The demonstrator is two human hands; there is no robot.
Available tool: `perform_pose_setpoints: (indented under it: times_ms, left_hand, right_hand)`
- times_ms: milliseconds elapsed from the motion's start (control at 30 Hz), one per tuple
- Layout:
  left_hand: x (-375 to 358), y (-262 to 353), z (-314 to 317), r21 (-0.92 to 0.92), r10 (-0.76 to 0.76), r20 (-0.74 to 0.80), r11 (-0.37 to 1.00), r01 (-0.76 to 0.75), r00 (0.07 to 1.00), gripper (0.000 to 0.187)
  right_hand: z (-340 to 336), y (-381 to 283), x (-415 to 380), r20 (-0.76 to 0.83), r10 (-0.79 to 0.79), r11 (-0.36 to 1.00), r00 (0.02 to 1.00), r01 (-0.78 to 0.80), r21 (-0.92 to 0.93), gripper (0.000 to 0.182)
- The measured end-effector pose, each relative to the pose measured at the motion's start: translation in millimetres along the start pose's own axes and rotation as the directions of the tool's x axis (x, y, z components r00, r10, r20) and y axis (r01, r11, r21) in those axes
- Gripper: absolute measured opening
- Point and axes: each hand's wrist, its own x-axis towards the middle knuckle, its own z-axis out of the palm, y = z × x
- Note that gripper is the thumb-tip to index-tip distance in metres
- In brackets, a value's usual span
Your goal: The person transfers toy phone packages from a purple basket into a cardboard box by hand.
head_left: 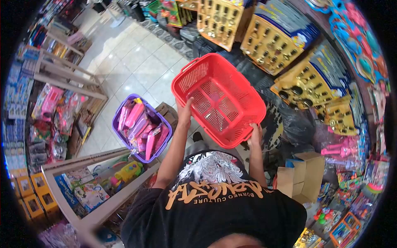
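A red plastic basket with perforated sides and bottom is held up in front of my body, tilted so its inside faces me. Nothing lies inside it. My left hand grips its left side, with the thumb over the wall. At the near right corner, by the handle, my right hand is closed on the rim. To the left of my left arm stands a purple basket filled with pink and purple packaged goods.
Cards of small metal utensils hang at the upper right. An open cardboard box stands to my right, near black plastic bags. Wooden-framed display racks with packaged toys line the left. Pale floor tiles run between.
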Motion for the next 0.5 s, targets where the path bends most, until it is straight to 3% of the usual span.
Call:
perform_pose_setpoints:
  times_ms: [33,100,133,300,367,433,467,500]
  left_hand:
    - [-7.2,17.1,0.1,-0.005,0.003,-0.024,1.0,-0.003,1.0,0.068]
    - [-24.2,45.7,6.4,0.019,-0.374,-0.086,0.926,0.377,0.923,0.08]
    - [-21.5,36.1,-1.3,0.059,-0.387,-0.069,0.919,0.391,0.92,0.079]
    - [1.9,11.5,-16.1,-0.063,-0.188,-0.089,0.981,0.183,0.978,0.066]
    - [13.6,13.4,-24.3,-0.018,-0.158,-0.079,0.987,0.157,0.984,0.064]
    - [26.3,14.4,-28.3,-0.011,-0.135,-0.109,0.991,0.134,0.985,0.063]
    - [33.5,13.6,-30.3,-0.018,-0.125,-0.105,0.992,0.124,0.986,0.062]
    - [42.7,12.6,-31.7,-0.026,-0.114,-0.102,0.993,0.112,0.988,0.061]
  right_hand:
    - [14.1,4.6,-0.8,-0.022,0.015,0.999,1.0,-0.014,0.048,0.026]
    - [41.9,15.0,-2.4,-0.034,0.037,0.995,0.999,-0.034,0.091,0.027]
    - [54.6,19.1,-1.5,-0.016,0.005,0.996,1.0,-0.004,0.089,0.026]
    - [73.4,45.9,33.8,0.126,-0.09,0.996,0.988,0.092,-0.011,0.042]
    - [80.9,50.0,44.4,0.098,-0.05,0.998,0.994,0.053,-0.034,0.046]
    - [95.1,42.7,46.5,0.159,0.039,0.976,0.987,-0.003,-0.216,0.046]
    - [100.4,36.3,49.9,0.162,0.042,0.975,0.986,-0.005,-0.22,0.046]
    - [110.3,24.5,53.0,0.183,0.16,0.968,0.97,-0.117,-0.223,0.044]
